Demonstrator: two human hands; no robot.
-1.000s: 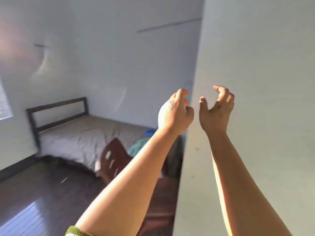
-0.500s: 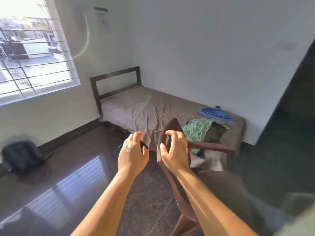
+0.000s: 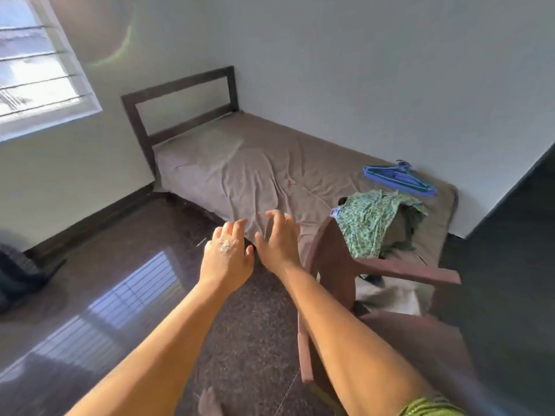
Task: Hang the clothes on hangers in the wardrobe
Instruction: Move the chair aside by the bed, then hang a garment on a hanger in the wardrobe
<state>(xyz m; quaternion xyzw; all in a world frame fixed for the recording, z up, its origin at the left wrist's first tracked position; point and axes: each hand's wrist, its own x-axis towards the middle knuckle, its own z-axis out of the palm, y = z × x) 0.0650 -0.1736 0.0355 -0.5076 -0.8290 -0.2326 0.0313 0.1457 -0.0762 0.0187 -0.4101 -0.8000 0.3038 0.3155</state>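
A green patterned garment (image 3: 371,222) lies in a heap with a dark garment (image 3: 404,232) on the bed's near right end. Blue hangers (image 3: 401,180) lie stacked behind them by the wall. My left hand (image 3: 226,259) and my right hand (image 3: 279,241) are stretched out side by side over the floor, in front of the bed's edge, fingers loosely spread and holding nothing. Both hands are well left of the clothes. The wardrobe does not show.
A brown plastic chair (image 3: 333,265) stands right of my right arm, between me and the clothes. The bed (image 3: 240,163) with a brown sheet fills the corner. A dark bag (image 3: 18,271) sits on the glossy floor at left, under the window (image 3: 33,70).
The view has swung from a pale wall by the doorway to the bed. My hands dropped from raised to low, and my right hand came off the chair back.
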